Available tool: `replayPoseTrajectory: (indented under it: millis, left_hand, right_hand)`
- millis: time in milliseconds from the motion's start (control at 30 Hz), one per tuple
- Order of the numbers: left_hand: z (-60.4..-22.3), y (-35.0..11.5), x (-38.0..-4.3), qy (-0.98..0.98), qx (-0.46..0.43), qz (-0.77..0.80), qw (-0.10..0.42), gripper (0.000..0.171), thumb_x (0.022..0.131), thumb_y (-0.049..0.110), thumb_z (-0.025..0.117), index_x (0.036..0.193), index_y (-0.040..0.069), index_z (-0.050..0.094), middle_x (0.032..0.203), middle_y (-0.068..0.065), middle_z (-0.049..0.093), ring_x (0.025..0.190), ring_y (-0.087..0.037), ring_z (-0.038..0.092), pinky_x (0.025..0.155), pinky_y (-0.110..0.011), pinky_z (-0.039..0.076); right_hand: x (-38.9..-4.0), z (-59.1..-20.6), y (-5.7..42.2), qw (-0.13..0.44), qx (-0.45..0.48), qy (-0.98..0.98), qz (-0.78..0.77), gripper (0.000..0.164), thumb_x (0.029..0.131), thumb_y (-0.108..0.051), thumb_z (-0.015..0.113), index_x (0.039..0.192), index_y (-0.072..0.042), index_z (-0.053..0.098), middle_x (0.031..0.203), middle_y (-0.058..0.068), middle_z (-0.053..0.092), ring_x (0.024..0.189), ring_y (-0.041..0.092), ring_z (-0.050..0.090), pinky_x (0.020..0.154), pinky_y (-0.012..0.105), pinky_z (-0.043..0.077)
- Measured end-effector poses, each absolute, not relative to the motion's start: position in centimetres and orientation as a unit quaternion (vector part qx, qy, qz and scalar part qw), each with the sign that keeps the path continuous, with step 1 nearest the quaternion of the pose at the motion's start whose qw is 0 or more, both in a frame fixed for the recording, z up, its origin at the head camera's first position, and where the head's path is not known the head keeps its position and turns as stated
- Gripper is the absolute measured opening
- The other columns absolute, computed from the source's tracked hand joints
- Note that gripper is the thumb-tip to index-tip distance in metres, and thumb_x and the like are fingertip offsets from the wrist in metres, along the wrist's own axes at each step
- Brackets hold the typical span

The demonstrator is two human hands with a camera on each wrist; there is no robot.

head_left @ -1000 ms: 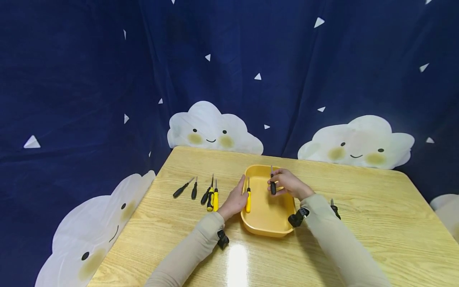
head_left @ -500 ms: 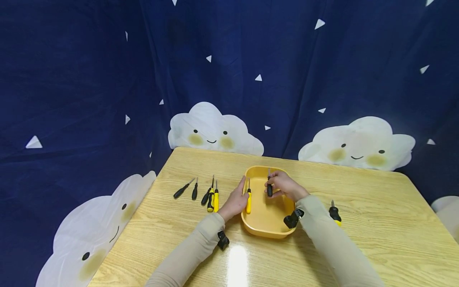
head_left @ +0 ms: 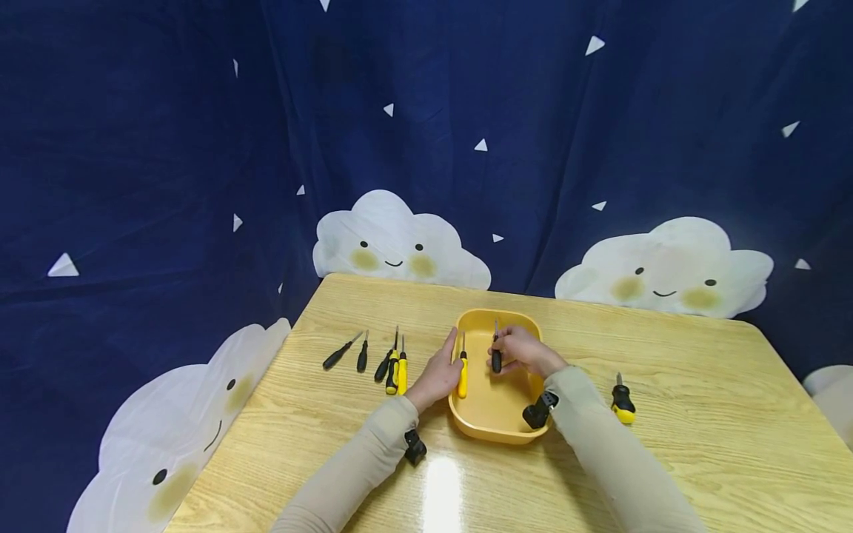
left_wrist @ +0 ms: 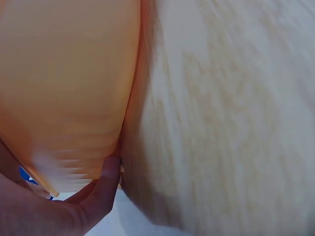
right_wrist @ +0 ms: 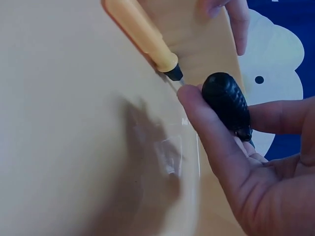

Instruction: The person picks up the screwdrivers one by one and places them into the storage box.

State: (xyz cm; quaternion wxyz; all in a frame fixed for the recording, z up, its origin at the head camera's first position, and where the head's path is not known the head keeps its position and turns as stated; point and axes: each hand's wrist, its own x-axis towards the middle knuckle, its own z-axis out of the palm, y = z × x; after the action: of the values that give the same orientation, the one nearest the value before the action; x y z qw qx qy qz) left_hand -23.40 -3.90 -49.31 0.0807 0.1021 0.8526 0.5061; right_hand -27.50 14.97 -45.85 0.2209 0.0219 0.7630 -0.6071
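A yellow plastic tub (head_left: 493, 433) stands on the wooden table. My left hand (head_left: 436, 379) grips its left wall; in the left wrist view the fingers (left_wrist: 106, 184) lie along the outside of the wall. My right hand (head_left: 526, 350) pinches a screwdriver with a black handle (head_left: 496, 360) between thumb and fingers, over the tub's inside, tip pointing away. The right wrist view shows this black handle (right_wrist: 226, 101) close up, above the tub floor. A yellow-handled screwdriver (head_left: 463, 379) lies inside the tub along its left wall.
Left of the tub lie several screwdrivers: black ones (head_left: 336, 358) (head_left: 362, 360) (head_left: 383, 367) and yellow ones (head_left: 392, 377) (head_left: 402, 374). A stubby black-and-yellow screwdriver (head_left: 623, 403) lies right of the tub, near my right sleeve (head_left: 616, 451). A blue curtain (head_left: 426, 111) hangs behind the table.
My right hand has moved left and a little toward me, lower over the tub, with the black screwdriver. The stubby screwdriver has come out from behind my right sleeve. My left hand stays put.
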Motion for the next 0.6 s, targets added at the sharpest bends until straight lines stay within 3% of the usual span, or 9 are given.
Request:
replayPoseTrajectory:
  millis: [600]
  left_hand:
    - [-49.3,-4.0,-23.5,0.85,0.102,0.508,0.091,0.061,0.099,0.014,0.036,0.153,0.014,0.009,0.151,-0.019,0.026,0.135,-0.028,0.03,0.109,-0.04,0.025]
  right_hand:
    - [-27.3,-47.4,14.0,0.228,0.024,0.809,-0.541,0.013,0.09,0.001,0.049,0.101,0.006,0.044,0.079,0.018,0.057,0.063,0.025,0.063,0.057,0.04,0.056]
